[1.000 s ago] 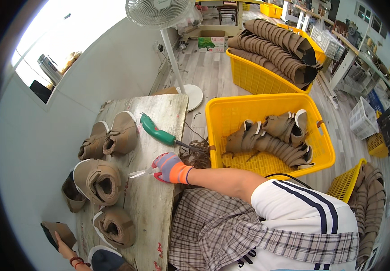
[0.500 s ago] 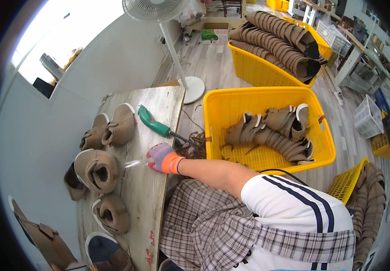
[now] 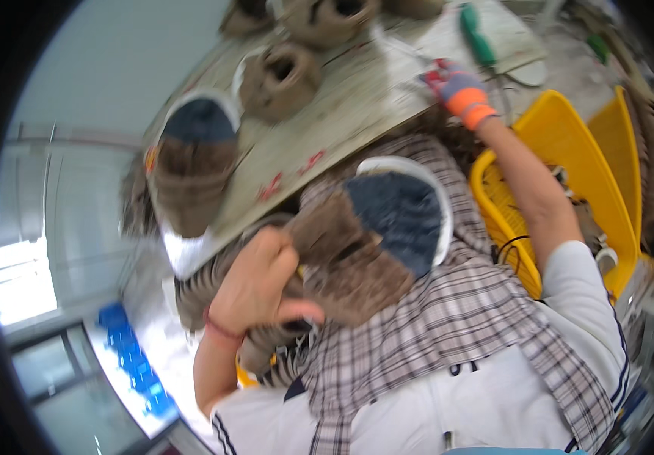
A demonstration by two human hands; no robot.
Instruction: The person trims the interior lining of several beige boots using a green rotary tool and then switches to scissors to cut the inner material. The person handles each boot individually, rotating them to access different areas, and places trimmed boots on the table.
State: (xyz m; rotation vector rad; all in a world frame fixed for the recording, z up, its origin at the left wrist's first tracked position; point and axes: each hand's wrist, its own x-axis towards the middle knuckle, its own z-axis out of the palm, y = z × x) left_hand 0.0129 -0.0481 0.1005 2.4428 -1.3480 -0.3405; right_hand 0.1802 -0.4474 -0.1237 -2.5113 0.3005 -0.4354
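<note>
My left hand (image 3: 260,284) is closed round one end of a brown shoe upper (image 3: 361,269) over my lap. The upper's other end has a dark blue panel edged by a white rim. At the table's edge my gloved right hand (image 3: 454,89) is closed on metal scissors (image 3: 406,51), whose blades point toward the shoes and look blurred. Just beyond this hand lies a green-handled tool (image 3: 478,36) with a cord. Another brown and blue shoe upper (image 3: 194,171) lies at the table's left end, beside a rounded brown shoe upper (image 3: 277,82).
Several more brown uppers (image 3: 327,23) line the far side of the worn wooden table (image 3: 342,102). To my right stands a yellow basket (image 3: 569,133) with uppers inside. A stack of brown uppers (image 3: 209,288) sits beyond my left hand. Blue bins (image 3: 126,356) stand far left.
The view has swung toward the left. My left hand and the shoe upper, earlier at the lower left edge, are now over my lap. My right hand still holds the scissors by the table.
</note>
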